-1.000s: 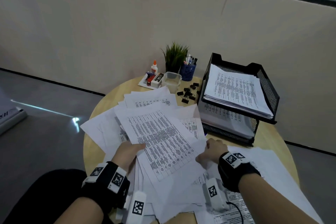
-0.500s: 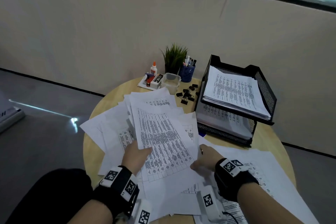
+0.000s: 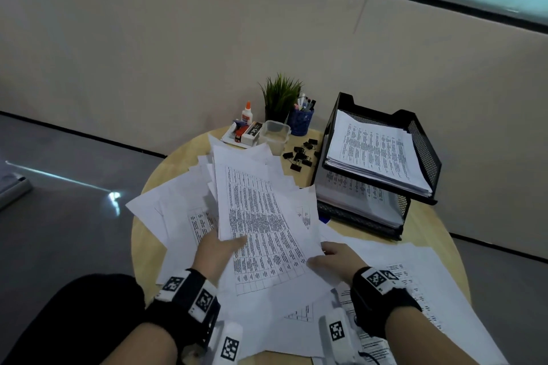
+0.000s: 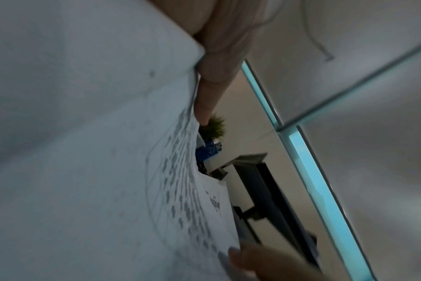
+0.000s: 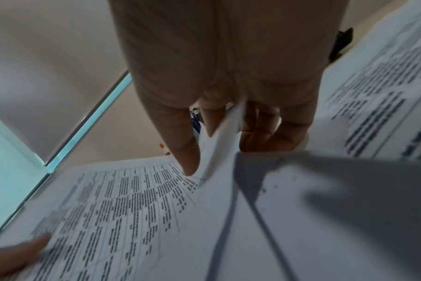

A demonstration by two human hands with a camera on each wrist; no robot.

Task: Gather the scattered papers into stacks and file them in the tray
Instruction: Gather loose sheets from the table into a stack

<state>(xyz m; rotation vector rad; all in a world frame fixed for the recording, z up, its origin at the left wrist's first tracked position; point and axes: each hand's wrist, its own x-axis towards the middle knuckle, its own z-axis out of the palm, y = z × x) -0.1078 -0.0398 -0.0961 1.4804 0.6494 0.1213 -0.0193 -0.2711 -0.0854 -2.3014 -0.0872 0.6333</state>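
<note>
Printed white papers (image 3: pixel 189 216) lie scattered over a round wooden table (image 3: pixel 148 234). Both hands hold a loose bundle of sheets (image 3: pixel 261 216) above the pile. My left hand (image 3: pixel 228 246) grips its lower left edge, thumb (image 4: pixel 216 76) on top. My right hand (image 3: pixel 320 255) pinches the lower right corner, thumb (image 5: pixel 180 148) above the sheet (image 5: pixel 132 209) and fingers (image 5: pixel 272 133) below. The black two-tier mesh tray (image 3: pixel 421 151) stands at the back right, with stacked papers on both levels.
Behind the pile are a small plant (image 3: pixel 280 95), a blue pen cup (image 3: pixel 301 121), a glue bottle (image 3: pixel 246 114), a clear plastic box (image 3: pixel 274 136) and several black binder clips (image 3: pixel 301 154). More sheets (image 3: pixel 415 290) cover the near right of the table. A wall is close behind.
The bundle has turned from slanting left to nearly upright, and both hands have come closer together along its lower edge.
</note>
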